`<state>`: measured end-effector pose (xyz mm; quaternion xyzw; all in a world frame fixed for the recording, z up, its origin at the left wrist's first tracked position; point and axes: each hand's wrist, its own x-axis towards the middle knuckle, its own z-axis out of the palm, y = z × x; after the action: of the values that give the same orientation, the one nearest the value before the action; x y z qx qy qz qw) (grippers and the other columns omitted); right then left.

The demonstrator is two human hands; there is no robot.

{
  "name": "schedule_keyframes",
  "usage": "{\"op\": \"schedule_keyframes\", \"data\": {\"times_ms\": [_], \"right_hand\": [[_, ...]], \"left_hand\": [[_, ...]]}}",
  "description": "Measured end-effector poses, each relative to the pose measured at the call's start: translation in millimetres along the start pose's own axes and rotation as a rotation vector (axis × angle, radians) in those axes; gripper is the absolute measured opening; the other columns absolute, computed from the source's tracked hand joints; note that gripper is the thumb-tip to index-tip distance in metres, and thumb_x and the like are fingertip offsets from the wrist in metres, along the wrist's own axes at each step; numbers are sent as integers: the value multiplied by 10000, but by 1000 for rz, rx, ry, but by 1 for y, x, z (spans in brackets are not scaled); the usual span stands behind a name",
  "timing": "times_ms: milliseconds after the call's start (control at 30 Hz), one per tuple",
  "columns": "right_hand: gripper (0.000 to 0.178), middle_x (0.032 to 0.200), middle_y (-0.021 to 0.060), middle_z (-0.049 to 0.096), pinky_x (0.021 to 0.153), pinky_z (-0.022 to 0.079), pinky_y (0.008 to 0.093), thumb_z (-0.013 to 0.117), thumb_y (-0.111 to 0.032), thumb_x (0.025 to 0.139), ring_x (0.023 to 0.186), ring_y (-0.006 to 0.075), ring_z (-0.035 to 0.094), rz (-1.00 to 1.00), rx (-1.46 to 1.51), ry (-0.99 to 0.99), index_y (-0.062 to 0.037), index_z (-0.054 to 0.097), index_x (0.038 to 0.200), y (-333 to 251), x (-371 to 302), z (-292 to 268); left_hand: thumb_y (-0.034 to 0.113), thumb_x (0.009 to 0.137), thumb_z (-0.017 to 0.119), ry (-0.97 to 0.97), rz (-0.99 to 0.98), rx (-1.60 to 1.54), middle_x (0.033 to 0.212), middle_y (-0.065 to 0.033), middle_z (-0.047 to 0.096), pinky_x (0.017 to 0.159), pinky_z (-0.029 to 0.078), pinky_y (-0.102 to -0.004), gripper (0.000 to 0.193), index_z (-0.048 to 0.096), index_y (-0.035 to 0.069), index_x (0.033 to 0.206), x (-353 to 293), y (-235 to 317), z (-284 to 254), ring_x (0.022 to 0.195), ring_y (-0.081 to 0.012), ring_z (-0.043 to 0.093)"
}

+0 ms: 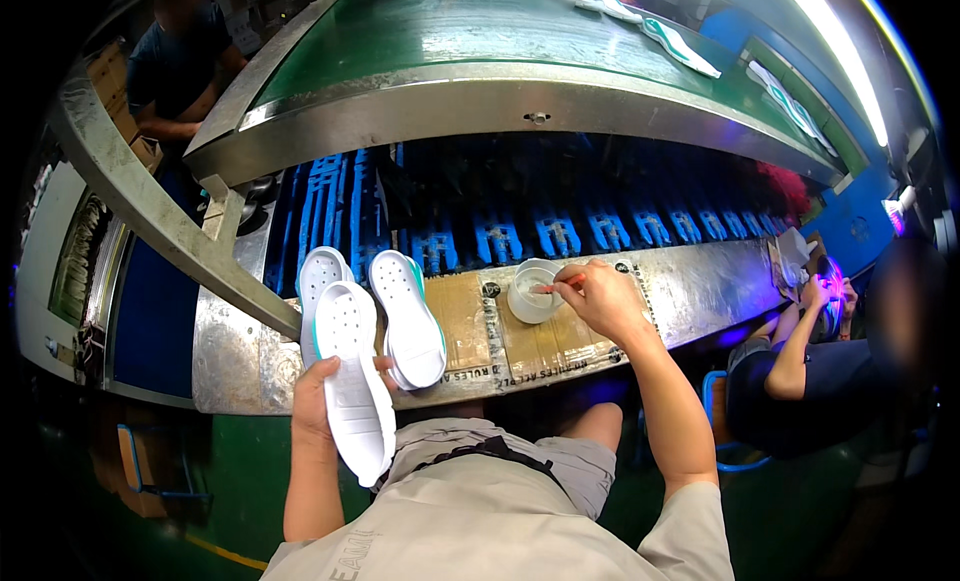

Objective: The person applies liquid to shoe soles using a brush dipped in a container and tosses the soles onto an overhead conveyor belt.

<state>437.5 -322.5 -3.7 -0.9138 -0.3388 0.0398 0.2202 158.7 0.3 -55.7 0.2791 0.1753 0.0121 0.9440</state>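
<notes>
My left hand (312, 401) grips a white shoe sole (358, 416) by its edge, with the sole's dimpled inner face turned up. Two more soles lie beyond it on the bench: a white sole with a green side (410, 331) to its right, and another white sole (318, 269) partly covered by the held one. My right hand (600, 299) pinches a thin red-handled tool (572, 279) over a white plastic cup (522, 306). The tool's end reaches inside the cup; its tip is too small to make out.
Taped cardboard (460, 326) covers part of the metal bench (700, 291). Behind it stands a row of blue clamps (555, 236) under a raised green conveyor (400, 41) carrying several soles. A metal frame leg (170, 221) slants down at left. Co-workers sit at right and stand at far left.
</notes>
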Motion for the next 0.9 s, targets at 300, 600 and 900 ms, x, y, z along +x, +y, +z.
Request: {"op": "schedule_keyframes", "data": {"times_ms": [300, 600, 900], "right_hand": [[108, 927, 101, 779, 808, 559, 428, 739, -151, 932, 880, 341, 683, -62, 59, 164, -82, 795, 993, 12, -18, -15], [225, 956, 67, 762, 803, 528, 356, 779, -56, 899, 884, 238, 645, -460, 490, -131, -101, 796, 1118, -44, -34, -45], [215, 944, 44, 760, 796, 542, 355, 789, -99, 904, 869, 223, 637, -458, 477, -15, -116, 812, 1118, -27, -23, -17]], "left_hand": [[489, 1011, 585, -378, -246, -142, 1430, -387, 554, 1087, 498, -642, 836, 332, -41, 1605, 2, -48, 5, 1266, -591, 595], [582, 996, 592, -303, -554, -368, 1258, -351, 616, 975, 574, -569, 811, 478, -30, 1516, 16, -60, 25, 1116, -519, 669], [524, 1038, 496, -359, -598, -314, 1163, -351, 661, 912, 585, -567, 715, 525, -54, 1459, 15, -48, 40, 989, -518, 699]]}}
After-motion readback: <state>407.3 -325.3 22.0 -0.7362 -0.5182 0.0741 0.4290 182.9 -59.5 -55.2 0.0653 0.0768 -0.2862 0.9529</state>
